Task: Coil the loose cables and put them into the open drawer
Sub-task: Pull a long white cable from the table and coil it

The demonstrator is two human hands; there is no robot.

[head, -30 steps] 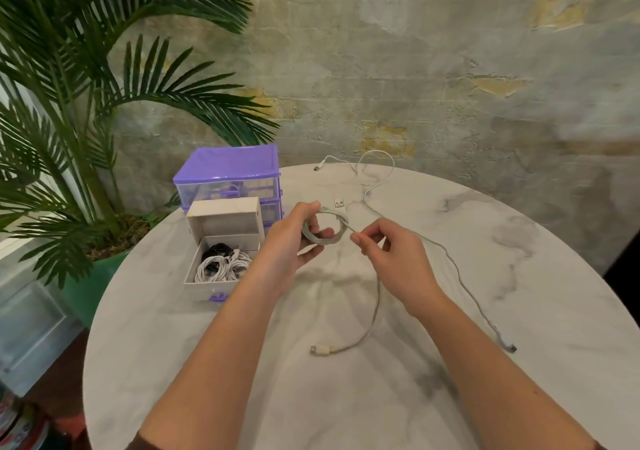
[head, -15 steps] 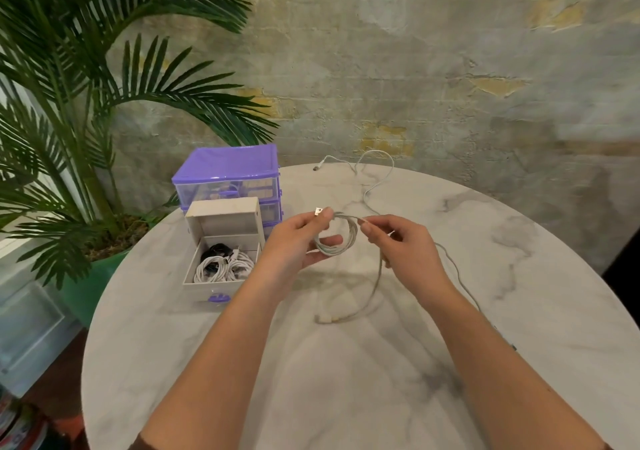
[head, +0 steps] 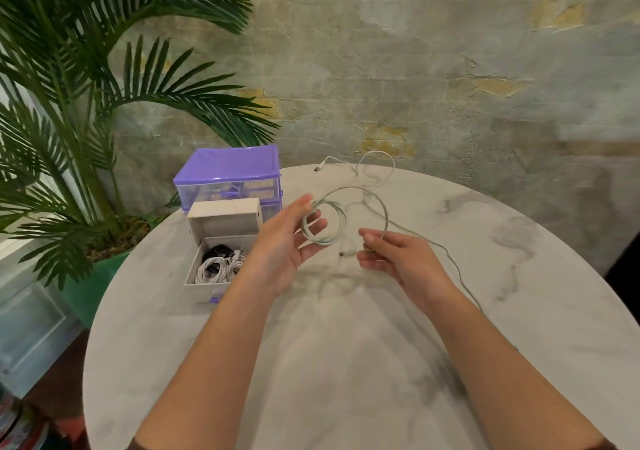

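Observation:
My left hand (head: 287,241) holds a small coil of grey cable (head: 325,224) above the table, looped over its fingers under the thumb. My right hand (head: 391,255) pinches the free end of that cable near its plug (head: 346,253). A final loop arcs from the coil up and round to my right hand. A second, thin white cable (head: 377,176) lies loose from the far table edge down the right side. The open white drawer (head: 214,285) sits left of my left hand with coiled white and black cables inside.
The purple drawer unit (head: 228,172) stands behind the open drawer at the round marble table's (head: 346,363) left rear. A potted palm (head: 86,138) crowds the left side beyond the table edge. A rough wall rises behind.
The trailing end of the grey cable has been drawn up off the table into my right hand. The coil in my left hand has gained turns.

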